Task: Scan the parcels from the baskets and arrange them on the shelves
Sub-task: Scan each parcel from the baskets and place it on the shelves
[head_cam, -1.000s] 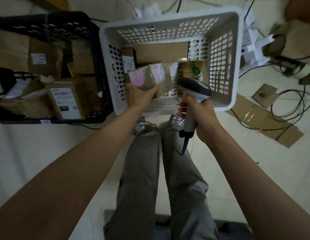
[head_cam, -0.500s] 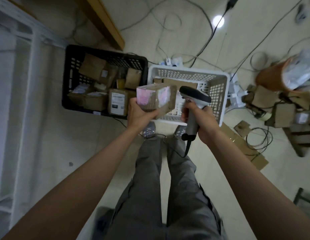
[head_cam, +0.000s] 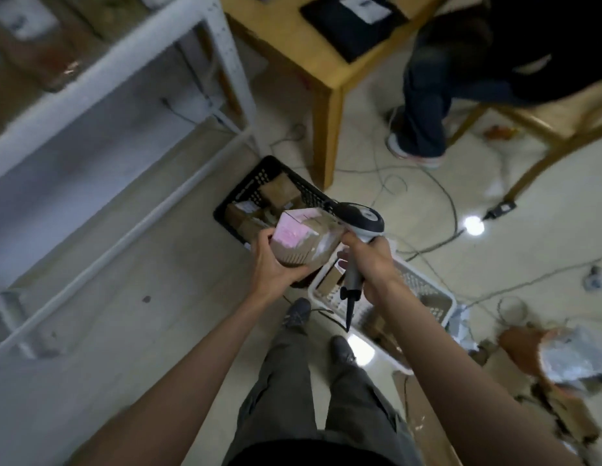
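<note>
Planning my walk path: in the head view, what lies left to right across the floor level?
White shelf frame → black basket → parcel in left hand → scanner in right hand → white basket → floor lamp.

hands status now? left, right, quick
Left hand: closed on the cardboard parcel.
Right hand: closed on the scanner, by its handle.

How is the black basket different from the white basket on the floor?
The black basket is dark and lies nearer the shelf frame; the white basket is pale and lies under the right hand. The black basket looks smaller in the picture than the white basket. Both have perforated walls and hold cardboard parcels.
</note>
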`<state>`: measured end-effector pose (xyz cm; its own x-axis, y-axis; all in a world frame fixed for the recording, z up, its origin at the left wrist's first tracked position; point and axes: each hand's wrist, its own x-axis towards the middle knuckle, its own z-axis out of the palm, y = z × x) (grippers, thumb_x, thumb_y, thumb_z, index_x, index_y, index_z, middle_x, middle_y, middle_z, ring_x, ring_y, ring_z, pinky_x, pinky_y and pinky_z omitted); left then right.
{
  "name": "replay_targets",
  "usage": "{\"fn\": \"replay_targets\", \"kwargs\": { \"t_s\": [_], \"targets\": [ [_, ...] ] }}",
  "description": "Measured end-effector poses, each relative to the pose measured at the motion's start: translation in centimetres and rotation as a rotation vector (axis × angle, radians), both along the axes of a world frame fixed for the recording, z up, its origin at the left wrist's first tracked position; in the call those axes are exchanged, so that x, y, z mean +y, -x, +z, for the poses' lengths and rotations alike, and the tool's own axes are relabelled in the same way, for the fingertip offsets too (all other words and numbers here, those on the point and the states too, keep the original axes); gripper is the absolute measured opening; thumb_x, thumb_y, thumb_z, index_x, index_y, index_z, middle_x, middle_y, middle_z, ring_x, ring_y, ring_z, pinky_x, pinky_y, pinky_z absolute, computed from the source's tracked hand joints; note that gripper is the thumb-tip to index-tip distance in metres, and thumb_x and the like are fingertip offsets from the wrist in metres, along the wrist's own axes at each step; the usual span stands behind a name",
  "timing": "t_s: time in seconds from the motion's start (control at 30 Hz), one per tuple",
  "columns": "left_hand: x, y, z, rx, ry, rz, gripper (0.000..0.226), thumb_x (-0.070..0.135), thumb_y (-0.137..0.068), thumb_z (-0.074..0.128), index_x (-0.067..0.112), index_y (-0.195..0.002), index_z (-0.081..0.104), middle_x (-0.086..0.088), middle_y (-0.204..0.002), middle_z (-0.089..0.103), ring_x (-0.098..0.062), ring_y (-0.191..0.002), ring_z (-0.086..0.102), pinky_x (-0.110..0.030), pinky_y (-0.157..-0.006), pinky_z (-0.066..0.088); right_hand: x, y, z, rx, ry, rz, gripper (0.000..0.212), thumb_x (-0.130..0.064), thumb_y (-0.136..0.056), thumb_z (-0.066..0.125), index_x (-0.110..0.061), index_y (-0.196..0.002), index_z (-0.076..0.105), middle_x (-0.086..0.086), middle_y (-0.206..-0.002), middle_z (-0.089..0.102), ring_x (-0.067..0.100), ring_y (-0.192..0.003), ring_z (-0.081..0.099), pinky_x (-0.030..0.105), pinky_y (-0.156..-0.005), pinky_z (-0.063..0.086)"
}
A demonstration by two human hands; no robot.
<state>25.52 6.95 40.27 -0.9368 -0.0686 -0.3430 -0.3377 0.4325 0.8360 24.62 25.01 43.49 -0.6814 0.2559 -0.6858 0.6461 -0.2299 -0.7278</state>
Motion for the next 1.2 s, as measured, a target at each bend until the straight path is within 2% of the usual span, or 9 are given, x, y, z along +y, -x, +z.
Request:
{"fn": "replay_targets", "kwargs": {
  "t_s": [0.1, 0.17, 0.27, 0.4, 0.47, 0.57, 0.73, 0.9, 1.2],
  "targets": [
    [0.4, -3.4, 1.7, 0.137, 0.058, 0.094, 0.09, 0.009, -0.058, 0.095, 0.023, -0.128, 0.039, -0.004, -0.13, 0.042, -0.006, -0.117, 0.043, -0.01, -0.089, 0.046, -1.5, 0.1, 1.7, 0.034, -0.003, 0.092, 0.019, -0.024, -0.089, 0.077, -0.012, -0.102, 0.07, 0.007, -0.088, 0.073, 0.024, -0.073, 0.069, 0.037, -0.068, 0.059],
    [0.7, -5.7, 2.7, 0.206, 0.102, 0.154, 0.092, 0.007, -0.057, 0.095, 0.024, -0.129, 0.04, 0.001, -0.125, 0.037, -0.001, -0.111, 0.039, -0.004, -0.086, 0.04, -2.3, -0.7, 2.9, 0.04, -0.002, 0.161, 0.022, -0.026, -0.086, 0.08, -0.011, -0.099, 0.07, 0.011, -0.084, 0.072, 0.025, -0.066, 0.066, 0.042, -0.07, 0.06],
    [0.7, -8.5, 4.9, 0.181, 0.044, 0.284, 0.085, 0.019, -0.063, 0.095, 0.022, -0.13, 0.043, 0.002, -0.127, 0.036, -0.009, -0.113, 0.046, -0.019, -0.089, 0.049, -3.1, -2.7, 4.5, 0.084, 0.014, 0.274, 0.038, -0.021, -0.083, 0.083, -0.007, -0.115, 0.067, 0.018, -0.096, 0.073, 0.029, -0.075, 0.066, 0.047, -0.074, 0.06],
    [-0.7, -11.1, 8.8, 0.123, -0.109, 0.581, 0.01, 0.037, -0.103, 0.054, 0.031, -0.098, 0.047, -0.004, -0.119, 0.041, -0.028, -0.116, 0.051, -0.041, -0.093, 0.054, -4.1, -5.2, 6.7, 0.145, 0.124, 0.458, 0.022, -0.01, -0.083, 0.081, -0.014, -0.102, 0.072, 0.002, -0.079, 0.073, 0.013, -0.065, 0.067, 0.027, -0.058, 0.054],
    [-2.2, -12.3, 10.5, 0.133, -0.06, 0.689, 0.018, 0.032, -0.107, 0.041, 0.025, -0.091, 0.045, -0.003, -0.111, 0.038, -0.031, -0.115, 0.048, -0.045, -0.098, 0.049, -5.0, -6.1, 7.9, 0.175, 0.17, 0.534, 0.021, -0.008, -0.082, 0.081, -0.014, -0.1, 0.073, 0.0, -0.08, 0.076, 0.014, -0.071, 0.07, 0.026, -0.06, 0.055],
    [-4.6, -14.3, 13.0, 0.157, -0.097, 0.831, 0.014, 0.026, -0.103, 0.052, 0.014, -0.106, 0.046, -0.011, -0.122, 0.039, -0.03, -0.117, 0.05, -0.046, -0.099, 0.051, -7.1, -7.1, 9.5, 0.241, 0.218, 0.629, 0.023, -0.004, -0.082, 0.08, -0.01, -0.104, 0.074, 0.005, -0.09, 0.077, 0.019, -0.082, 0.071, 0.031, -0.069, 0.057],
    [-9.3, -17.9, 16.2, 0.096, -0.524, 0.961, 0.059, 0.018, -0.091, 0.072, 0.019, -0.141, 0.04, -0.011, -0.13, 0.059, -0.025, -0.112, 0.064, -0.042, -0.091, 0.058, -10.3, -8.3, 11.6, 0.34, 0.349, 0.763, 0.033, 0.0, -0.083, 0.076, -0.013, -0.112, 0.073, 0.01, -0.103, 0.078, 0.025, -0.094, 0.074, 0.037, -0.078, 0.061],
    [-12.7, -22.1, 18.3, -0.023, -0.863, 0.858, 0.024, 0.014, -0.092, 0.063, 0.011, -0.116, 0.068, -0.01, -0.113, 0.074, -0.018, -0.085, 0.071, -0.024, -0.07, 0.057, -13.8, -10.1, 12.6, 0.375, 0.395, 0.842, 0.044, 0.003, -0.082, 0.075, -0.006, -0.125, 0.067, 0.015, -0.117, 0.073, 0.033, -0.109, 0.069, 0.047, -0.09, 0.059],
    [-17.2, -27.8, 20.0, -0.005, -0.756, 0.778, 0.077, 0.031, -0.07, 0.08, 0.015, -0.138, 0.049, -0.013, -0.129, 0.066, -0.032, -0.113, 0.067, -0.054, -0.1, 0.052, -18.6, -12.9, 14.9, 0.374, 0.449, 0.973, 0.044, 0.005, -0.084, 0.072, -0.008, -0.125, 0.067, 0.019, -0.118, 0.072, 0.039, -0.116, 0.065, 0.056, -0.101, 0.053]
  ]
}}
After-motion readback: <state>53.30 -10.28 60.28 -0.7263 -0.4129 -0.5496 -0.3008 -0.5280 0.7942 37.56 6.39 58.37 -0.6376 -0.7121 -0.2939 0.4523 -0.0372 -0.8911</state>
